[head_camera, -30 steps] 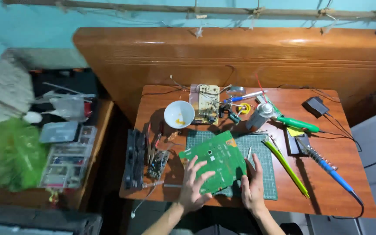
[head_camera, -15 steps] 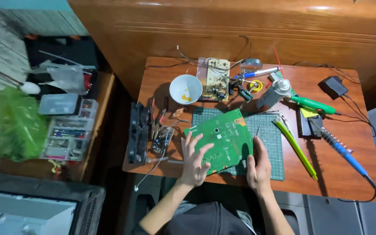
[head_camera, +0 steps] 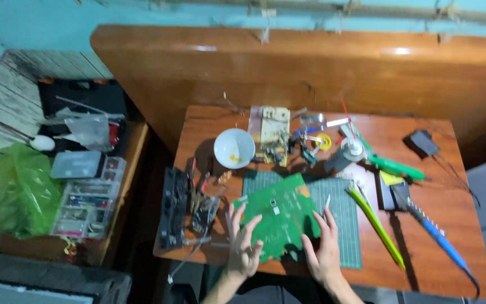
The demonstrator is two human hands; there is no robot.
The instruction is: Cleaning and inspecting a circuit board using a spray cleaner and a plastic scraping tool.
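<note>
1. Since the earlier frame, both hands have stayed on the green circuit board (head_camera: 279, 217), which sits much where it did at the front-middle of the worktop (head_camera: 440, 264); the view itself has tipped up and now takes in more of the wooden panel (head_camera: 288, 67) behind.
2. That board lies tilted over the green cutting mat (head_camera: 341, 222), its near edge towards the front edge of the worktop.
3. On the board's near-left edge, the left hand (head_camera: 242, 247) has its fingers spread; the grip is loose, fingertips resting on the board rather than pinching it.
4. Against the board's near-right edge, the right hand (head_camera: 323, 250) also has fingers spread. Whether the thumb hooks under the board I cannot tell.
5. Judged from this, the step in hand is positioning or turning the board on the mat. A next move would call for an even hold on both edges, keeping fingers off the components.
6. Behind the board, towards the back edge, stand a white bowl (head_camera: 234, 148) and a smaller beige circuit board (head_camera: 273, 134).
7. Right of the mat lie a yellow-green tool (head_camera: 375, 222) and a blue-handled soldering iron (head_camera: 437, 236).
8. Along the left edge sits a black finned part (head_camera: 174, 208).
</note>
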